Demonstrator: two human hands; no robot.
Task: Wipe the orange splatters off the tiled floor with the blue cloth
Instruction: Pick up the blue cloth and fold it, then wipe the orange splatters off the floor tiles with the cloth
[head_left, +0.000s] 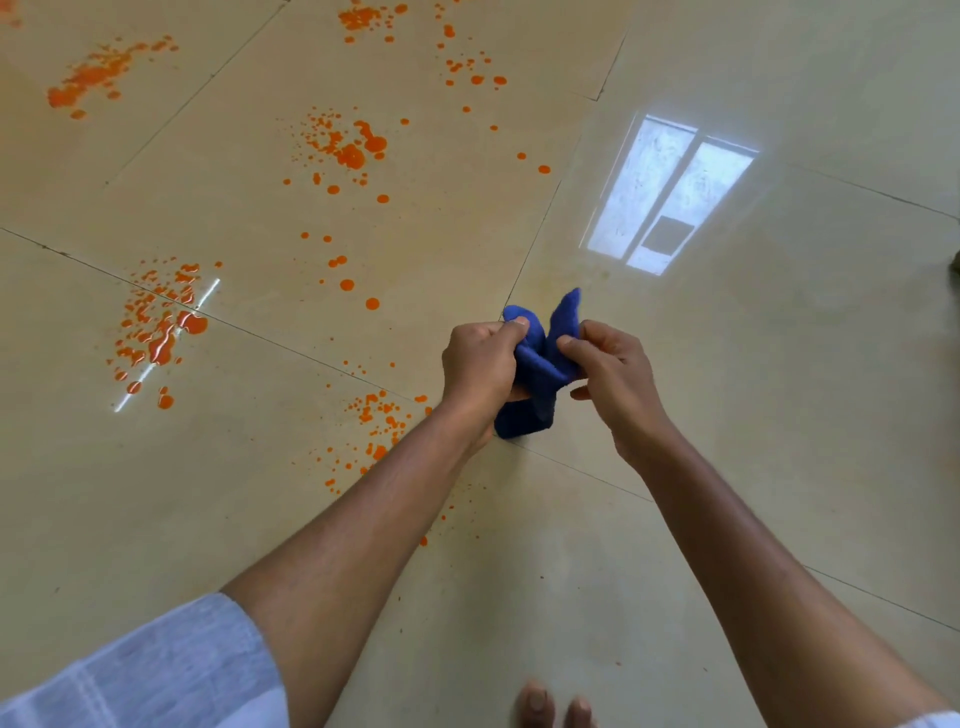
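Note:
Both hands hold a bunched blue cloth (540, 364) above the beige tiled floor (753, 389). My left hand (480, 366) grips its left side, my right hand (613, 371) pinches its right fold. Orange splatters lie to the left and ahead: a wet patch (161, 327) at mid-left, a cluster (348, 145) farther up, another patch (88, 78) at the top left, drops (369, 18) along the top edge, and small spots (382, 421) just below my left wrist.
A bright window reflection (670, 197) shines on the tiles to the right, where no splatter shows. Bare toes (553, 706) appear at the bottom edge. A pale sleeve (135, 670) covers my left upper arm. Dark grout lines cross the floor.

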